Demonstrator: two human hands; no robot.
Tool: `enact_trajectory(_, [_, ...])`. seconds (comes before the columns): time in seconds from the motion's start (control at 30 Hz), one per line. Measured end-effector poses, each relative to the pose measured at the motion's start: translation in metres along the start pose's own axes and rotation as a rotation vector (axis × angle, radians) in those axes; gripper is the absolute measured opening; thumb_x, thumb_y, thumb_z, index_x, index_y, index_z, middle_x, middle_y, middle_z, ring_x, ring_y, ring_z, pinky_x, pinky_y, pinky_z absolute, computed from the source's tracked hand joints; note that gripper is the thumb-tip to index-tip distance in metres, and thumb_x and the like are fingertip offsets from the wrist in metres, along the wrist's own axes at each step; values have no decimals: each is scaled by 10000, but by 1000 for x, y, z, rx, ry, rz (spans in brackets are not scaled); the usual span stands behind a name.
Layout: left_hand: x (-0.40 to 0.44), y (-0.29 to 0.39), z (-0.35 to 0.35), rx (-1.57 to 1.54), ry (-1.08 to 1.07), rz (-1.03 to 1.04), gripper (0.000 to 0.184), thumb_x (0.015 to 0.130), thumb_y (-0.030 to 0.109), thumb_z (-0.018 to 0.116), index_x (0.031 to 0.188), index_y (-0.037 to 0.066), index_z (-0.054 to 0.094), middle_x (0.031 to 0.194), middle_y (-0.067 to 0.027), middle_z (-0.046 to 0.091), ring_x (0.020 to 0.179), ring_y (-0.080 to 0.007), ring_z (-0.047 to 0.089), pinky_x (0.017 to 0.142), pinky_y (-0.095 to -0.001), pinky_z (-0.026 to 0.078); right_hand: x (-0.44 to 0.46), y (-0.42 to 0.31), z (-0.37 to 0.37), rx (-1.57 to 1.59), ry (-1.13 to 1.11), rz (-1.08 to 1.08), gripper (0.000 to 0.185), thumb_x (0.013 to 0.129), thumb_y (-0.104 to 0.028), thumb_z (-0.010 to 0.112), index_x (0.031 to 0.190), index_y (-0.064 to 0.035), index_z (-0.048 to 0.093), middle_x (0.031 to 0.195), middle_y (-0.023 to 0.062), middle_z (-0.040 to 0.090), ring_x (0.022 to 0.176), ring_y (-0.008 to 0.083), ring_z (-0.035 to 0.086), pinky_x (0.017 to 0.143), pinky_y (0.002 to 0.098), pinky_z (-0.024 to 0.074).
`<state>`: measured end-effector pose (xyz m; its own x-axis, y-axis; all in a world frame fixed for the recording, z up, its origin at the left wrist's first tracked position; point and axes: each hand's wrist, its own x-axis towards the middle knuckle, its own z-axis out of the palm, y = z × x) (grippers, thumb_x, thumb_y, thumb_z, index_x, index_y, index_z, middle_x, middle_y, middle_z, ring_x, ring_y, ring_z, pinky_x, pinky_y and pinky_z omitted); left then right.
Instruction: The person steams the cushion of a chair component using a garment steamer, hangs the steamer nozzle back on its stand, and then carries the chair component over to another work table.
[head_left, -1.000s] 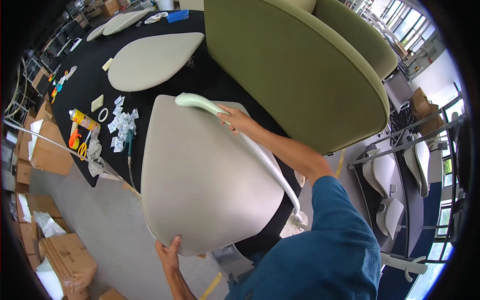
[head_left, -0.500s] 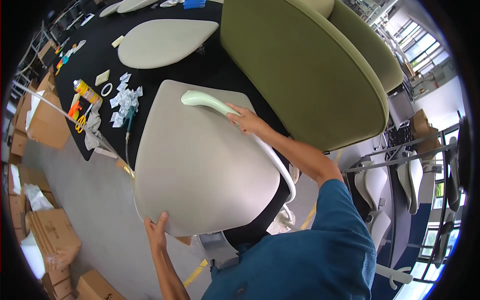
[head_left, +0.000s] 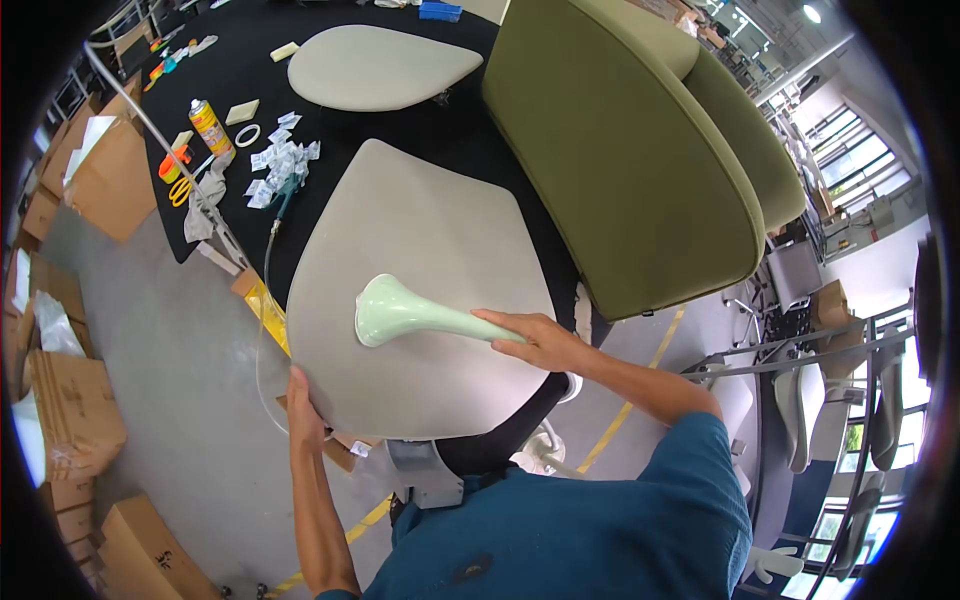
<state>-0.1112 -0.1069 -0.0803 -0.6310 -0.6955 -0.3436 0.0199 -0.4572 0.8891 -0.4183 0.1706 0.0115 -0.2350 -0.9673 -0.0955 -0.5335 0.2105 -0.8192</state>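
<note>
- Pale green nozzle over the middle of a beige pad, wide end turned down to the surface; touching or just above, impossible to tell.
- Right hand closed round the nozzle's narrow end.
- Left hand at the pad's left edge, fingers partly hidden; cannot tell whether gripping.
- Beyond the pad, a black table with a second pad.
- On its left side, white sachets, print too small to read; yellow can, lettering likewise unreadable; scissors.
- At right, a green chair.
- Lower left, a cardboard box, dark marks illegible.
</note>
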Motion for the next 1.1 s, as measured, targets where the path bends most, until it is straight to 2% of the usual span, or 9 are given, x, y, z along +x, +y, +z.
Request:
enact_trajectory(0.1, [4, -8, -6, 34, 2, -1, 779, 1068, 613, 410, 1526, -17, 415, 1495, -150, 520, 1379, -255, 487, 1162, -376, 369, 16, -13, 15, 17, 54, -10, 586, 1037, -244, 621, 1582, -166, 421, 1401, 166, 635, 1193, 315, 656, 1038, 398, 496])
enact_trajectory(0.33, [3, -2, -3, -94, -42, 17, 725, 1097, 559, 380, 1518, -29, 424, 1522, -149, 506, 1390, -243, 481, 1187, -388, 347, 37, -46, 27, 35, 97, 17, 572, 1042, -229, 609, 1582, -189, 425, 1359, 166, 659, 1175, 317, 665, 1015, 391, 504])
enact_trajectory(0.4, [7, -6, -7, -109, -95, 52, 752, 1095, 595, 315, 1526, -11, 425, 1534, -136, 501, 1399, -235, 475, 1189, -392, 346, 8, -33, 17, -88, 39, 113, 577, 1043, -227, 590, 1590, -203, 410, 1228, 179, 705, 1051, 335, 697, 959, 408, 527])
enact_trajectory(0.53, [12, -11, -9, -179, -90, 90, 852, 1062, 687, 228, 1547, 10, 415, 1540, -113, 503, 1404, -230, 473, 1199, -392, 332, -20, -7, 18, -77, 104, 37, 561, 1046, -233, 583, 1583, -205, 423, 1225, 185, 709, 1049, 330, 703, 966, 404, 522])
enact_trajectory(0.6, [13, -12, -13, -270, -146, 7, 980, 1004, 778, 117, 1597, 31, 344, 1590, -72, 447, 1475, -221, 374, 1245, -360, 224, -8, -9, 23, -42, 124, 30, 556, 1045, -251, 589, 1576, -204, 434, 1243, 187, 703, 1057, 322, 701, 975, 399, 519])
enact_trajectory(0.73, [15, -14, -16, -192, -131, 34, 1010, 990, 797, 110, 1602, 26, 336, 1614, -70, 418, 1476, -221, 374, 1244, -360, 226, 46, -38, 33, 29, 166, 53, 558, 1046, -266, 591, 1577, -200, 433, 1227, 186, 707, 1039, 315, 702, 970, 397, 520])
enact_trajectory(0.8, [13, -8, -15, -225, -173, 22, 1013, 991, 796, 115, 1604, 17, 325, 1629, -74, 397, 1486, -225, 362, 1246, -362, 215, 58, -41, 35, 70, 162, 146, 555, 1045, -266, 595, 1574, -200, 439, 1207, 182, 713, 1007, 319, 706, 962, 397, 525])
enact_trajectory(1.03, [15, -11, -19, -122, -116, 77, 947, 1014, 766, 143, 1623, 57, 293, 1648, -79, 363, 1515, -230, 315, 1259, -379, 195, -12, 23, 5, -157, 94, 124, 579, 1032, -287, 616, 1575, -195, 438, 1271, 189, 706, 1048, 327, 719, 982, 393, 524])
enact_trajectory(1.1, [11, -11, -18, -39, -112, 86, 909, 1027, 744, 144, 1640, 82, 248, 1670, -77, 319, 1530, -226, 283, 1266, -385, 177, -17, 23, -3, -124, 118, 347, 583, 1025, -292, 623, 1570, -188, 447, 1322, 191, 687, 1102, 323, 714, 1003, 390, 514])
